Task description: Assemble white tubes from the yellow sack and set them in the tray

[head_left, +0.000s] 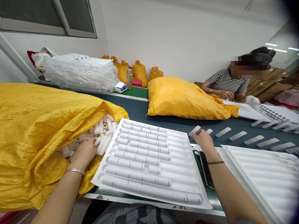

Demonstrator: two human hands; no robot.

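Left hand (84,153) reaches into yellow sack (46,124), fingertips among white tubes (101,126), grip unclear. Right hand (203,141) extended forward, pinching one tube (194,130) just off tray's (183,161) far-right corner.

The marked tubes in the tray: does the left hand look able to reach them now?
Probably yes: the left hand is in the open sack's mouth, beside the tray, and nothing covers the marked tubes.
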